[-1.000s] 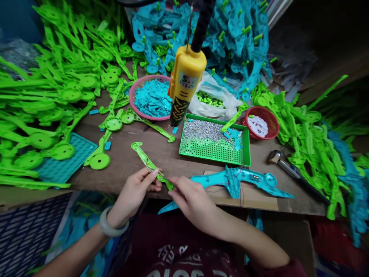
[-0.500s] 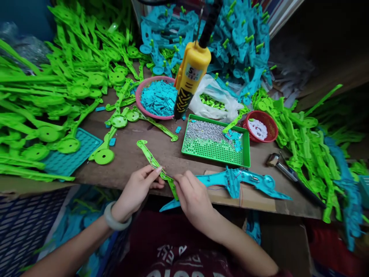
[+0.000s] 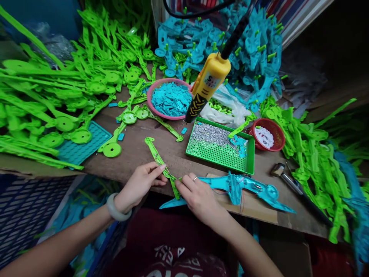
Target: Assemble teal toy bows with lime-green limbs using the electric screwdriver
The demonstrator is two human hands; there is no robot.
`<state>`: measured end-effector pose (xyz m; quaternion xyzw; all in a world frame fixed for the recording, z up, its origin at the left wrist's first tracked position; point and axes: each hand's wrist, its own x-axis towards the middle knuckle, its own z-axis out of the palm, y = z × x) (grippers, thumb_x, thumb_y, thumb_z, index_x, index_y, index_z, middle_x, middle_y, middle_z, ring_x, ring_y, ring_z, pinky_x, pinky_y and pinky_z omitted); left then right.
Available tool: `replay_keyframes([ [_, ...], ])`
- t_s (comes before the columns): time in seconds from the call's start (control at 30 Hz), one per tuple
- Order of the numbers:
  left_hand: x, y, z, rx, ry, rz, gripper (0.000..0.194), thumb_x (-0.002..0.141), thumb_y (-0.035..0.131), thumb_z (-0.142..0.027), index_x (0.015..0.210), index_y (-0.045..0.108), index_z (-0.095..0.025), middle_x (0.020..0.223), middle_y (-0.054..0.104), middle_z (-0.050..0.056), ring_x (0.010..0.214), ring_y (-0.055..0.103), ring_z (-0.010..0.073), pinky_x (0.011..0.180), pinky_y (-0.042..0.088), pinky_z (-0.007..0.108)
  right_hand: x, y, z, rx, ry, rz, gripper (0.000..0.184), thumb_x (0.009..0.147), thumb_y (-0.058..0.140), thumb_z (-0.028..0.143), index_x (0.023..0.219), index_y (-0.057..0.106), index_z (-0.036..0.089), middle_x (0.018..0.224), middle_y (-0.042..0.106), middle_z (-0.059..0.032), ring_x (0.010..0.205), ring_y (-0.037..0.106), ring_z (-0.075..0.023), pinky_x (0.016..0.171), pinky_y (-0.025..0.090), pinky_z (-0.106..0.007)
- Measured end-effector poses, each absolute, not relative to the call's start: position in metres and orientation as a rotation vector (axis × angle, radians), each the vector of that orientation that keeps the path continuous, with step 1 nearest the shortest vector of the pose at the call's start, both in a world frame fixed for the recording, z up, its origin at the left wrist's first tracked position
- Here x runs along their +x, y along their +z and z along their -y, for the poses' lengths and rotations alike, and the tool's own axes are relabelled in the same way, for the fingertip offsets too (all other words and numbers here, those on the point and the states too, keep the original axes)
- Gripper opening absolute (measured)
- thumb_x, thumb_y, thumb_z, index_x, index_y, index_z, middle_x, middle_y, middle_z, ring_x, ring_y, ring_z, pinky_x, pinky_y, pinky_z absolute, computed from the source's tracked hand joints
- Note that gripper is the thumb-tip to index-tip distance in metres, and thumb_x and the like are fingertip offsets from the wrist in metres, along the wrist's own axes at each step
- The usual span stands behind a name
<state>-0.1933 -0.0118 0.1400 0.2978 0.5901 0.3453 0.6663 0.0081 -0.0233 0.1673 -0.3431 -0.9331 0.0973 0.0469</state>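
A long lime-green plastic arm (image 3: 155, 154), its hollow inner side up, slants between my hands over a blue plastic bow-shaped body (image 3: 216, 183). My left hand (image 3: 144, 180), with a pale bangle on its wrist, is closed in a pinch at the middle of the green arm. Close to the arm's lower end, my right hand (image 3: 198, 196) has its fingers pressed together; what they pinch is hidden. A thin dark strand shows along the arm between the two hands. Fine red and blue wires (image 3: 241, 198) hang from the blue body.
A yellow electric screwdriver (image 3: 209, 82) hangs above the bench. Behind are a pink bowl (image 3: 150, 100) of blue pieces, a green tray (image 3: 190, 154) of screws and a red basket (image 3: 276, 142). A hammer (image 3: 288, 180) lies right. Green parts (image 3: 95, 84) and blue parts (image 3: 198, 42) are heaped around.
The whole view has shifted, so the bench items sit farther right. Both hands stay at the green arm, the right one turned slightly so a ring shows.
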Motion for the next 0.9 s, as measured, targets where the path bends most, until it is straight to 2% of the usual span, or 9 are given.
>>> replay_keyframes([
  [0.1, -0.194, 0.141, 0.011, 0.698, 0.772, -1.347, 0.042, 0.076, 0.072, -0.055, 0.080, 0.064, -0.014, 0.069, 0.066, 0.003, 0.067, 0.066, 0.0163, 0.067, 0.060, 0.030, 0.021, 0.166, 0.012, -0.820, 0.291, 2.923, 0.022, 0.097, 0.047, 0.010, 0.115, 0.059, 0.010, 0.089, 0.058, -0.0076, 0.086, 0.048, -0.0221, 0.059, 0.039, -0.031],
  [0.17, -0.193, 0.140, 0.014, 0.705, 0.791, -1.359, 0.042, 0.078, 0.070, -0.054, 0.089, 0.063, -0.014, 0.076, 0.065, 0.003, 0.071, 0.067, 0.0172, 0.068, 0.060, 0.032, 0.026, 0.161, 0.008, -0.797, 0.314, 2.914, 0.027, 0.096, 0.046, 0.008, 0.121, 0.056, 0.008, 0.089, 0.057, -0.0077, 0.087, 0.048, -0.0221, 0.059, 0.040, -0.031],
  [0.27, -0.188, 0.137, 0.028, 0.871, 0.957, -1.505, 0.043, 0.084, 0.067, -0.046, 0.116, 0.056, -0.019, 0.107, 0.061, 0.006, 0.083, 0.065, 0.0168, 0.073, 0.060, 0.034, 0.030, 0.154, 0.008, -0.854, 0.361, 2.884, 0.030, 0.097, 0.044, 0.008, 0.125, 0.054, 0.010, 0.089, 0.056, -0.0077, 0.087, 0.049, -0.0215, 0.062, 0.042, -0.030],
  [0.37, -0.183, 0.131, 0.046, 1.479, 1.074, -1.632, 0.033, 0.092, 0.061, -0.033, 0.122, 0.056, -0.023, 0.126, 0.053, 0.010, 0.104, 0.062, 0.0213, 0.090, 0.057, 0.041, 0.030, 0.149, 0.010, -0.921, 0.427, 2.817, 0.022, 0.099, 0.043, 0.012, 0.116, 0.058, 0.013, 0.088, 0.055, -0.0071, 0.083, 0.049, -0.0194, 0.066, 0.043, -0.029],
  [0.47, -0.181, 0.124, 0.055, 1.957, 0.925, -1.470, 0.022, 0.097, 0.052, -0.024, 0.118, 0.060, -0.021, 0.122, 0.059, 0.011, 0.117, 0.058, 0.0254, 0.103, 0.050, 0.044, 0.028, 0.150, 0.012, -0.952, 0.415, 2.801, 0.020, 0.100, 0.043, 0.013, 0.109, 0.060, 0.012, 0.090, 0.055, -0.0078, 0.082, 0.049, -0.0195, 0.068, 0.043, -0.030],
  [0.67, -0.184, 0.117, 0.053, 2.259, 0.804, -1.356, 0.027, 0.099, 0.046, -0.016, 0.120, 0.062, -0.020, 0.123, 0.066, 0.012, 0.112, 0.063, 0.0237, 0.097, 0.053, 0.040, 0.024, 0.158, 0.014, -0.958, 0.328, 2.897, 0.019, 0.098, 0.045, 0.011, 0.105, 0.062, 0.011, 0.092, 0.056, -0.0107, 0.090, 0.047, -0.0244, 0.072, 0.045, -0.035],
  [0.9, -0.185, 0.125, 0.047, 2.299, 0.708, -1.258, 0.024, 0.099, 0.050, -0.026, 0.115, 0.063, -0.015, 0.121, 0.066, 0.014, 0.106, 0.066, 0.0264, 0.092, 0.056, 0.043, 0.030, 0.158, 0.010, -0.960, 0.427, 2.901, 0.021, 0.099, 0.042, 0.010, 0.107, 0.062, 0.012, 0.095, 0.054, -0.0093, 0.091, 0.045, -0.0221, 0.072, 0.044, -0.032],
])
